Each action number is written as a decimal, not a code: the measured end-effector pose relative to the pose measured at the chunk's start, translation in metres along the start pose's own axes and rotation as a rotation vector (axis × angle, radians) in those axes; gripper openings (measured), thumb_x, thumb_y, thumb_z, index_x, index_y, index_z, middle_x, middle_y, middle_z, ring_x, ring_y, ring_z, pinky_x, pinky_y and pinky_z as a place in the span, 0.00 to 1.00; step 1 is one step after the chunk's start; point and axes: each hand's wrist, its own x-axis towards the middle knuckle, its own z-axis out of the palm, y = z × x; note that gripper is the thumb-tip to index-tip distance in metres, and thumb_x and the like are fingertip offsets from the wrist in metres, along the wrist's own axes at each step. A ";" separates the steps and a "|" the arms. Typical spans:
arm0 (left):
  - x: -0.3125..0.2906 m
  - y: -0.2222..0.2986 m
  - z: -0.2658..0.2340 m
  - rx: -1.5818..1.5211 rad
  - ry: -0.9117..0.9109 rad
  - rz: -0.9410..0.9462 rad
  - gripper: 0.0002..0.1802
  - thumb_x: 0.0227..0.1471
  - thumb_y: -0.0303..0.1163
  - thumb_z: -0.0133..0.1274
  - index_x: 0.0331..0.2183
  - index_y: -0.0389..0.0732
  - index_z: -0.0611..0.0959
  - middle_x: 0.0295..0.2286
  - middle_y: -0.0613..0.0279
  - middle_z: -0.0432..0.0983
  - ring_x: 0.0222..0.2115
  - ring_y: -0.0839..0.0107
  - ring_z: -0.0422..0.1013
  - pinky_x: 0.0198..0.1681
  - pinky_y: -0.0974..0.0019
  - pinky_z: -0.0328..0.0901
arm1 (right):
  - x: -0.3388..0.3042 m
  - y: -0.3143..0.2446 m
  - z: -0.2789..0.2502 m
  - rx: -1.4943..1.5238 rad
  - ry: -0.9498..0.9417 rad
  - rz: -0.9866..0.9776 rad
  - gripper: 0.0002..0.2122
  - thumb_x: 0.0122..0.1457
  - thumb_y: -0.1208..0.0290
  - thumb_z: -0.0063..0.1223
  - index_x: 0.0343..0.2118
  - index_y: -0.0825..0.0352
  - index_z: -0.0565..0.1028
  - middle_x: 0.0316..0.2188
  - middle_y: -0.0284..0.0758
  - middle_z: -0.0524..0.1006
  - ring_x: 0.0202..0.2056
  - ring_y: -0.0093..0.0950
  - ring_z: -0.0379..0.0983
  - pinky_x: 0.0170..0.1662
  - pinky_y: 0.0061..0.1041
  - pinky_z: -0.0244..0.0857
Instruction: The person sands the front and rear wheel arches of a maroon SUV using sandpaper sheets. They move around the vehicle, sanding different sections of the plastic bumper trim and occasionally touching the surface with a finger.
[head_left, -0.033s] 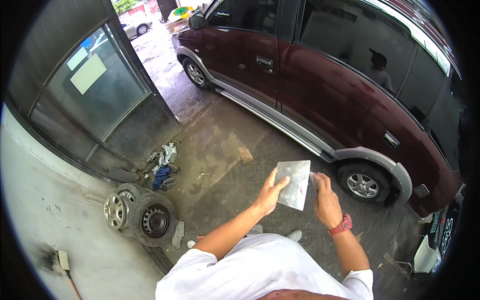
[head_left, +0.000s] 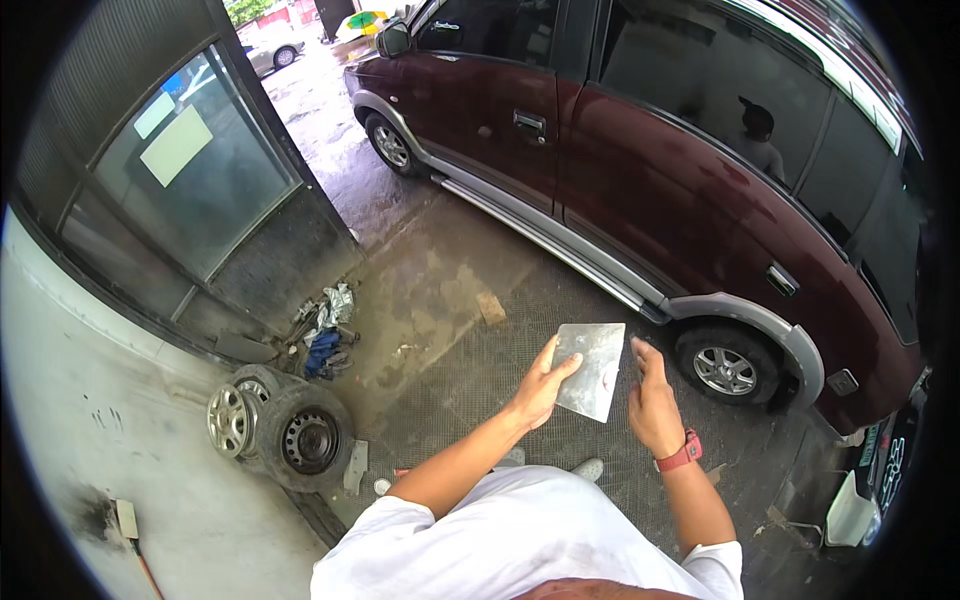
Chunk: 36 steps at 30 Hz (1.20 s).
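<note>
My left hand (head_left: pixel 540 385) is closed on the lower left side of a flat, grey rectangular plate (head_left: pixel 590 365), its thumb lying on the upper face. The plate looks like smooth metal, with whitish smears and a small pale spot near its right edge. Just right of the plate, apart from it, is my right hand (head_left: pixel 655 405), with fingers stretched out and nothing visible in them. A red wristwatch (head_left: pixel 682 452) is on my right wrist.
A dark red car (head_left: pixel 660 170) with a silver running board (head_left: pixel 540 245) stands ahead and to the right. At left, a tyre (head_left: pixel 305 440) and loose wheels (head_left: pixel 230 420) lie by the white wall (head_left: pixel 80 400). Rags (head_left: pixel 322 355) are heaped near the dark glazed panel (head_left: pixel 220 170).
My right hand's fingers have straightened, and they stand slightly farther from the plate's right edge. The plate has shifted very slightly to the right in my left hand.
</note>
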 end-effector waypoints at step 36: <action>0.007 -0.022 -0.012 0.661 0.244 0.184 0.44 0.68 0.45 0.53 0.69 0.25 0.53 0.63 0.37 0.62 0.65 0.54 0.61 0.68 0.56 0.56 | -0.021 -0.027 0.010 -0.481 -0.028 -0.320 0.25 0.49 0.86 0.57 0.51 0.55 0.82 0.55 0.35 0.77 0.63 0.38 0.67 0.72 0.56 0.45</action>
